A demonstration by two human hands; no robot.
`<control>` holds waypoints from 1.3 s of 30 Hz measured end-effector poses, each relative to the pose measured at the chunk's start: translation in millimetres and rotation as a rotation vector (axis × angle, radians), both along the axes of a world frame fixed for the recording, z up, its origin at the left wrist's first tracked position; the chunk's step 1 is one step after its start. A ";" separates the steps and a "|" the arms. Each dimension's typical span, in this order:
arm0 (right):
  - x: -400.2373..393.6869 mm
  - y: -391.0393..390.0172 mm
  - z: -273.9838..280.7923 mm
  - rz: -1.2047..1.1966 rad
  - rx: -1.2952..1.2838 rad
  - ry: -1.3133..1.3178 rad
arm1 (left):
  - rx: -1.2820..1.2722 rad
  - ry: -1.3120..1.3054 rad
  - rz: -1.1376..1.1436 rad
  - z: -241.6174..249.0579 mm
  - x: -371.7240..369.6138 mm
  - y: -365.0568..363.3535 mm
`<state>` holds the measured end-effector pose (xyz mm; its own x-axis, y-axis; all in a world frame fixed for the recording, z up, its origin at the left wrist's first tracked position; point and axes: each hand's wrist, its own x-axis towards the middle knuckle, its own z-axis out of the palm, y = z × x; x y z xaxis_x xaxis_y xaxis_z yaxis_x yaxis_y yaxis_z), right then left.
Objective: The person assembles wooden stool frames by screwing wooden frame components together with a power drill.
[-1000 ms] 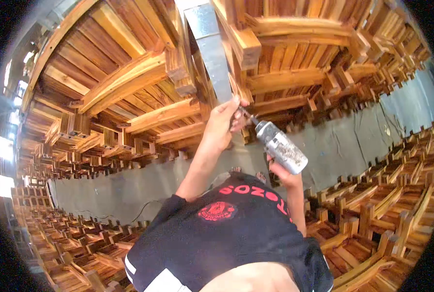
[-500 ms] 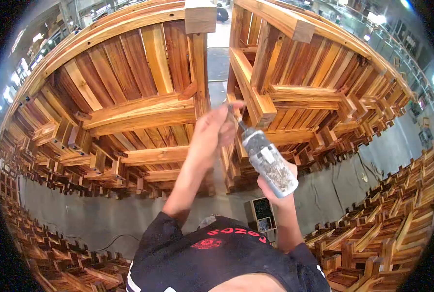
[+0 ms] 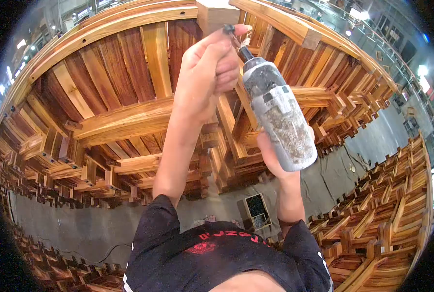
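The left hand (image 3: 208,68) is raised high in front of the body, the forearm running steeply up from the dark sleeve (image 3: 157,219) and the back of the wrist turned largely toward the camera. Its lower fingers are curled in toward the palm, while the index finger stretches out to the right, across the tip of the tool (image 3: 283,119). A small dark piece (image 3: 228,29) shows at that tip, against the index finger; whether the fingers pinch it or only steady it, I cannot tell.

The right hand (image 3: 269,155) is lower and farther right, closed around the tool from beneath and behind. Its forearm comes up almost upright, and most of the fingers are hidden by the tool's body. The tool leans, its thick pale end down to the right and its narrow black nose pointing up and left at the left hand's fingers.

Behind the left hand and the tool are two slatted wooden frames, the left frame (image 3: 93,82) and the right frame (image 3: 300,61). Below the right hand, on the grey floor (image 3: 319,182), is a box (image 3: 247,213) with two compartments. More wooden pieces (image 3: 368,243) stand in rows at the lower right.
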<state>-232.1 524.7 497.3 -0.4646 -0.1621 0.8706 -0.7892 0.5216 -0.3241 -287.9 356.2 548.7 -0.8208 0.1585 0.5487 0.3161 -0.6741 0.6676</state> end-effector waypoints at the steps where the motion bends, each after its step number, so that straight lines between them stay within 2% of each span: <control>1: -1.8 0.0 0.2 -0.009 0.034 0.038 | 0.004 -0.008 -0.006 0.9 -0.5 -1.0; 4: 4.9 -6.5 3.0 -0.043 -0.023 0.010 | 0.016 -0.017 -0.018 2.0 -2.0 -1.3; 10: 16.0 -15.3 6.0 0.055 -0.232 -0.041 | -0.019 0.010 0.023 3.4 -0.4 -0.5; 15: 24.9 -10.4 13.7 0.079 -0.210 -0.275 | -0.016 -0.005 0.010 4.1 0.2 -0.2; 20: 31.8 -12.8 17.4 0.039 -0.249 -0.332 | -0.002 -0.014 0.002 4.4 -0.2 0.3; 23: 35.6 -15.0 24.7 0.054 -0.261 -0.327 | -0.142 -0.061 0.080 5.0 2.6 -6.2; 26: 35.2 -12.3 25.8 0.077 -0.250 -0.293 | -0.159 -0.069 0.444 -16.2 -2.8 -23.6; 28: 34.6 -15.4 22.7 0.133 -0.316 -0.235 | 0.007 -0.121 0.566 -28.1 -24.6 -34.9; 30: 38.8 -16.5 19.7 0.146 -0.349 -0.216 | 0.035 -0.129 0.570 -30.7 -46.9 -38.2; 34: 39.6 -9.0 21.8 0.051 -0.207 -0.239 | 0.096 -0.113 0.522 -16.9 -63.1 -25.9; 37: 39.6 2.4 10.2 -0.187 -0.090 -0.196 | 0.145 -0.147 0.565 -5.2 -62.1 -12.1; 39: 40.4 8.8 8.2 -0.287 -0.034 -0.177 | 0.164 -0.181 0.517 -0.3 -59.5 -14.0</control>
<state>-191.7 533.5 505.5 -0.6315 0.0251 0.7750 -0.5419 0.7006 -0.4643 -347.4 342.2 548.4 -0.8519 -0.3645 0.3760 0.5232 -0.5613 0.6412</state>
